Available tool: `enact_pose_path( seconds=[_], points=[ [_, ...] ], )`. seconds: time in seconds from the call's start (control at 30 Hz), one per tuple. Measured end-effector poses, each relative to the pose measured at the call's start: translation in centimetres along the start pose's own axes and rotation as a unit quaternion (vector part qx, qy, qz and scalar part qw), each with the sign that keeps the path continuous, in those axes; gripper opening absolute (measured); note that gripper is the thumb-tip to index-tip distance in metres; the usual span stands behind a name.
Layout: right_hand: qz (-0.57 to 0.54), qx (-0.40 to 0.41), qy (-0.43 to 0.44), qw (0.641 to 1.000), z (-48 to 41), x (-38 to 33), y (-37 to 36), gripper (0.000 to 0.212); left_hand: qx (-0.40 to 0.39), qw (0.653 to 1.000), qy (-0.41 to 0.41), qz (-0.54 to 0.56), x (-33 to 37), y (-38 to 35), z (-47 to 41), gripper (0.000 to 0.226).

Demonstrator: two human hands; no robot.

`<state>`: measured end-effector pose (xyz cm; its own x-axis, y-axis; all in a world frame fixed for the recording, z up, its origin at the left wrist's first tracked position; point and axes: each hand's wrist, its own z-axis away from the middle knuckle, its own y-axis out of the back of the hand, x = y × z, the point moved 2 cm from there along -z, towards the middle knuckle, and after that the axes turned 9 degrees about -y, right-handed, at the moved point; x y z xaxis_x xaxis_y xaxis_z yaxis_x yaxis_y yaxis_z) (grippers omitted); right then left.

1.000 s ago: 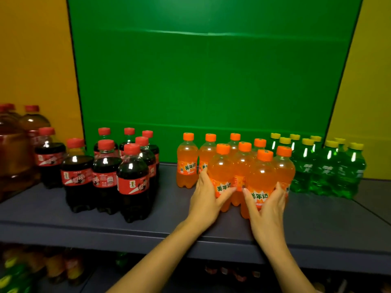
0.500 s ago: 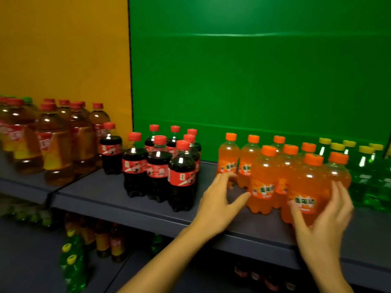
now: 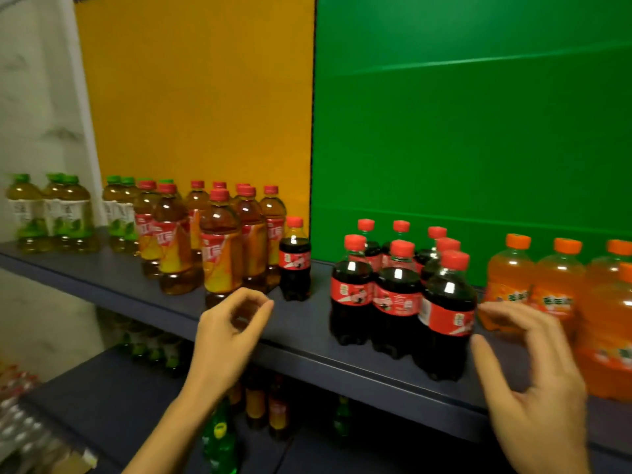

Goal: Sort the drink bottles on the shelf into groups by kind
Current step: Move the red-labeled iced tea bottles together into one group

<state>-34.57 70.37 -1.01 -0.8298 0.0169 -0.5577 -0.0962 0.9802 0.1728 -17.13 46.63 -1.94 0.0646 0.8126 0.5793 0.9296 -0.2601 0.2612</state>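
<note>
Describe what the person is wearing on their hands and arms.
Nothing that shows. The left hand has no glove, ring or bracelet, and the left forearm is uncovered down to the frame's edge, with no sleeve in view. The right hand is likewise ungloved and plain; little shows beyond its wrist, which has no watch or cuff.

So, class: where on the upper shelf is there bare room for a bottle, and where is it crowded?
Bare grey shelf lies between the lone red-capped cola bottle and the cola bottle cluster, and along the front edge before the amber tea bottles. Crowded: among the tea bottles, and where cola meets orange soda bottles.
</note>
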Motion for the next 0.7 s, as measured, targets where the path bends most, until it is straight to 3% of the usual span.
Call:
enact_pose_path(
  seconds=[0.17, 0.4, 0.47, 0.6, 0.7],
  points=[
    [-0.044, -0.080, -0.003, 0.996, 1.1, -4.1, -10.2, 0.021, 0.026, 0.999, 0.007, -0.045, -6.3, 6.2, -2.3, 0.010],
    [-0.083, -0.189, -0.069, 0.976, 0.7, -7.1, -23.4, 0.026, 0.004, 0.998, 0.009, -0.058, -14.0, 11.0, -6.0, 0.017],
    [-0.084, -0.222, -0.104, 0.966, 0.3, -7.4, -26.5, 0.035, 0.008, 0.998, 0.017, -0.059, -15.4, 11.5, -7.0, 0.020],
    [-0.055, -0.285, -0.166, 0.942, -0.1, -7.6, -31.2, 0.075, 0.033, 0.994, 0.036, -0.093, -18.1, 11.8, -8.8, 0.046],
    [-0.036, -0.286, -0.185, 0.940, -0.2, -7.5, -33.3, 0.085, 0.018, 0.994, 0.073, -0.083, -20.1, 11.5, -9.9, 0.068]
  ],
)
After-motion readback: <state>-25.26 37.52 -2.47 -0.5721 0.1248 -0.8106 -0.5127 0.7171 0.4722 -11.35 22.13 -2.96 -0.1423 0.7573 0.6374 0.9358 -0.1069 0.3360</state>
